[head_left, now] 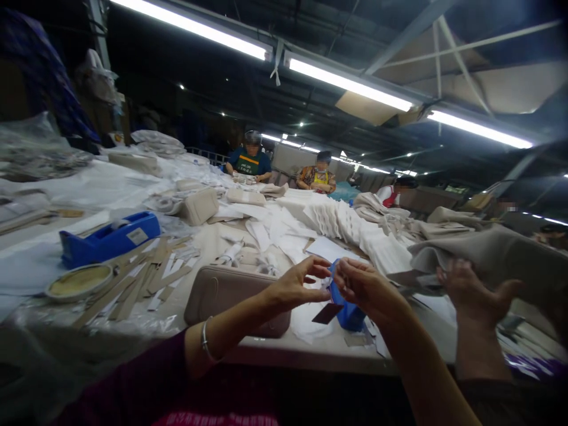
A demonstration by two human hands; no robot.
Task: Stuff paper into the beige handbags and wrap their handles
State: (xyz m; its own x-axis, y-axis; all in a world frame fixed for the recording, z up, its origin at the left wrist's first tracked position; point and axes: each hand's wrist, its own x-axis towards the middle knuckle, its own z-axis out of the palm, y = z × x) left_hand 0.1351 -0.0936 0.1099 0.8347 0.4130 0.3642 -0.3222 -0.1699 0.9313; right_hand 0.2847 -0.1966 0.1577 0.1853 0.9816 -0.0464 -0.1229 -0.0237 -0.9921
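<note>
Dish (105,286) holds yellow material (78,280); left hand (298,285) half open, right hand (367,289) pinched (grips unclear).

The single head view looks forward and slightly down from the wearer's eyes, with both hands (326,284) close in the lower middle. It faces along the cluttered tabletop (284,353) toward distant people (249,163).
</note>
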